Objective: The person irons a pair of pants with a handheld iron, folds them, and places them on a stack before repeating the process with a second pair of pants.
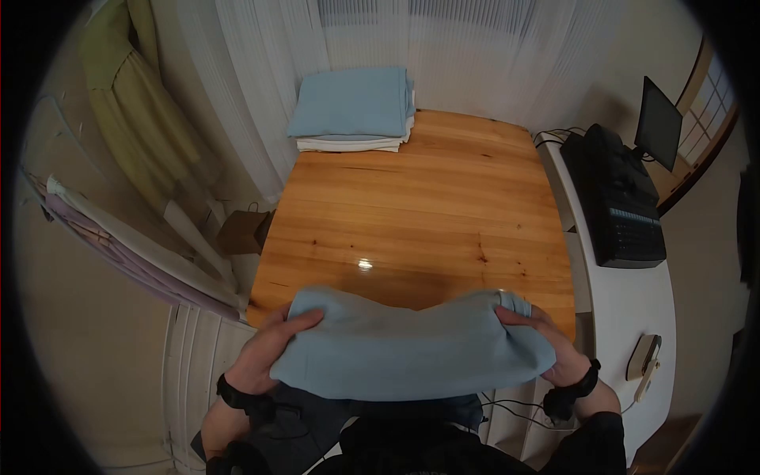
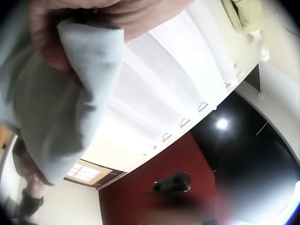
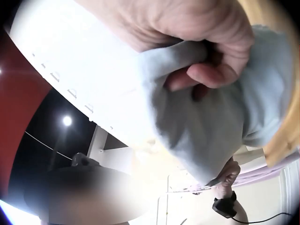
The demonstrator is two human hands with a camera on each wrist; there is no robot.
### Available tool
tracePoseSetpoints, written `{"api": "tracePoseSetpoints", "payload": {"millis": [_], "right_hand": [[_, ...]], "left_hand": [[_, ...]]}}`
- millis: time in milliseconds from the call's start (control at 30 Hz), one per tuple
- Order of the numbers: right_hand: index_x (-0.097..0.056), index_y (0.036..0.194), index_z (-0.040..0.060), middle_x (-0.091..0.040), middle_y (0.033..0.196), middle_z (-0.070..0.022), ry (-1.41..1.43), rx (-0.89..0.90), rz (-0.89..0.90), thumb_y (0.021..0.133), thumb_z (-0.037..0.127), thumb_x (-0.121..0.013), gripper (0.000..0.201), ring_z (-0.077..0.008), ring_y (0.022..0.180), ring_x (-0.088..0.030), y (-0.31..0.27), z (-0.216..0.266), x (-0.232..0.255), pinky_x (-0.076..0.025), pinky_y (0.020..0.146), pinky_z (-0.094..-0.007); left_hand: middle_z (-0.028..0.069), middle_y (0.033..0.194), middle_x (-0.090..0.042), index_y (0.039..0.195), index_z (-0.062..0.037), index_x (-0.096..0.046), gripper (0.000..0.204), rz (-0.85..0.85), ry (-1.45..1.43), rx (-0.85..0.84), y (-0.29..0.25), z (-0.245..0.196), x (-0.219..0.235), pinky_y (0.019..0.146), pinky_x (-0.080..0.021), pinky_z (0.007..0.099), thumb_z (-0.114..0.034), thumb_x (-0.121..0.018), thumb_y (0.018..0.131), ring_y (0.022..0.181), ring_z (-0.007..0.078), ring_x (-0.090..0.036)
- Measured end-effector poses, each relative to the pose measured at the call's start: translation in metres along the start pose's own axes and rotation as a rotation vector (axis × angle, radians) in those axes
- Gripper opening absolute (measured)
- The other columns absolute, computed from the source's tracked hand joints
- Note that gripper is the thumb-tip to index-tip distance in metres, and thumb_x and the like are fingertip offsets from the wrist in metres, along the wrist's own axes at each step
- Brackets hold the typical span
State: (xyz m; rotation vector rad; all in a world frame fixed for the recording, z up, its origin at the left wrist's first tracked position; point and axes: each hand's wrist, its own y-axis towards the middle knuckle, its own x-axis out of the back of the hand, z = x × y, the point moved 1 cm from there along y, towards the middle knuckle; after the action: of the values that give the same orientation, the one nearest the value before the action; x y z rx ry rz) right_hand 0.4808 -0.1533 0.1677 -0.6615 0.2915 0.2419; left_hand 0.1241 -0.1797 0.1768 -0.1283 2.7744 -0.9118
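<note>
Pale blue cloth (image 1: 412, 356); honey-brown wooden table (image 1: 427, 206)

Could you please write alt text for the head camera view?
Both hands, left hand and right hand, grip a folded light blue cloth at the near edge of a wooden table. A stack of folded linens sits at its far end.

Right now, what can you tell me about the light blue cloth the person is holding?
The light blue cloth is a soft, plain woven fabric, folded into a wide band with rounded, bulging ends. It is held over the near edge of the wooden table. The left hand grips one end, the right hand the other, fingers curled round the fabric in both wrist views.
</note>
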Motion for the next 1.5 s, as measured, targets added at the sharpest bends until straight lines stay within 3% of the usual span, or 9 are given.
{"api": "tracePoseSetpoints", "payload": {"millis": [133,233,500,700,900,1100,1167,1300,1500], "right_hand": [[-0.060,0.122,-0.0033,-0.068,0.100,-0.0067,-0.089,0.192,0.096,0.098,0.026,-0.067,0.038,-0.0109,0.084,-0.070,0.083,0.105,-0.023,-0.061,0.066,-0.0248],[-0.060,0.120,-0.0009,-0.066,0.096,-0.0044,-0.261,0.380,0.208,0.095,0.027,-0.072,0.039,-0.0097,0.073,-0.066,0.158,0.205,-0.027,-0.056,0.056,-0.0219],[-0.050,0.135,0.0015,-0.058,0.119,-0.0095,-0.148,0.627,0.192,0.099,0.045,-0.062,0.058,-0.0180,0.103,-0.060,0.336,0.278,-0.073,-0.054,0.086,-0.0352],[-0.039,0.145,-0.0015,-0.056,0.128,-0.0156,-0.562,0.289,0.113,0.098,0.046,-0.063,0.071,-0.0224,0.112,-0.062,0.377,0.114,-0.006,-0.054,0.094,-0.0361],[-0.057,0.133,0.0017,-0.068,0.111,-0.0063,-0.677,0.109,0.315,0.098,0.012,-0.064,0.037,-0.0136,0.100,-0.065,0.216,0.009,0.058,-0.053,0.087,-0.0276],[-0.056,0.135,0.0025,-0.070,0.115,-0.0096,-0.621,-0.137,0.487,0.102,0.014,-0.059,0.035,-0.0193,0.104,-0.067,0.031,-0.116,0.097,-0.054,0.094,-0.0318],[-0.057,0.134,0.0011,-0.071,0.110,-0.0095,-0.537,-0.379,0.403,0.103,0.015,-0.057,0.034,-0.0198,0.102,-0.068,0.000,-0.171,0.099,-0.055,0.092,-0.0324],[-0.057,0.133,0.0011,-0.071,0.111,-0.0105,-0.488,-0.434,-0.088,0.103,0.017,-0.057,0.034,-0.0210,0.102,-0.068,-0.039,-0.303,0.137,-0.055,0.091,-0.0335],[-0.057,0.132,0.0011,-0.070,0.112,-0.0121,-0.803,-0.379,-0.337,0.103,0.019,-0.057,0.034,-0.0228,0.102,-0.068,-0.049,-0.459,0.195,-0.055,0.090,-0.0352]], "left_hand": [[0.0098,0.129,-0.058,0.140,-0.0105,-0.056,0.054,0.209,0.819,-0.918,0.072,-0.078,0.047,0.098,-0.050,0.0307,-0.007,-0.071,0.088,0.116,0.0207,-0.060],[0.0068,0.126,-0.059,0.136,-0.0049,-0.056,0.049,0.083,0.120,-0.373,0.133,-0.196,0.040,0.091,-0.052,0.0291,-0.019,-0.072,0.092,0.106,0.0147,-0.061],[0.0116,0.127,-0.057,0.147,0.0012,-0.038,0.070,-0.033,0.241,-0.671,0.300,-0.334,0.073,0.092,-0.053,0.0317,-0.037,-0.068,0.096,0.112,0.0187,-0.059],[0.0154,0.128,-0.054,0.150,0.0015,-0.032,0.080,-0.268,0.063,-0.525,0.355,-0.164,0.143,0.096,-0.054,0.0385,-0.035,-0.073,0.093,0.114,0.0268,-0.060],[0.0062,0.113,-0.064,0.137,-0.0078,-0.052,0.045,-0.157,-0.315,-0.504,0.197,-0.023,0.201,0.093,-0.052,0.0371,-0.030,-0.062,0.100,0.105,0.0202,-0.063],[0.0013,0.107,-0.064,0.129,-0.0090,-0.058,0.037,-0.546,-0.539,-0.367,0.055,0.216,0.257,0.088,-0.051,0.0335,-0.030,-0.063,0.099,0.093,0.0147,-0.062],[0.0043,0.106,-0.063,0.125,-0.0086,-0.058,0.034,-0.175,-0.721,-0.404,0.054,0.364,0.313,0.083,-0.052,0.0335,-0.028,-0.065,0.097,0.090,0.0151,-0.061],[0.0182,0.123,-0.058,0.137,-0.0065,-0.047,0.077,-0.960,-0.037,0.093,0.044,0.549,0.290,0.085,-0.053,0.0453,-0.042,-0.083,0.079,0.101,0.0294,-0.063],[0.0246,0.157,-0.024,0.161,-0.0182,-0.010,0.132,-1.046,0.814,0.797,0.014,0.590,0.213,0.107,-0.044,0.0544,-0.047,-0.092,0.062,0.136,0.0446,-0.041]]}}
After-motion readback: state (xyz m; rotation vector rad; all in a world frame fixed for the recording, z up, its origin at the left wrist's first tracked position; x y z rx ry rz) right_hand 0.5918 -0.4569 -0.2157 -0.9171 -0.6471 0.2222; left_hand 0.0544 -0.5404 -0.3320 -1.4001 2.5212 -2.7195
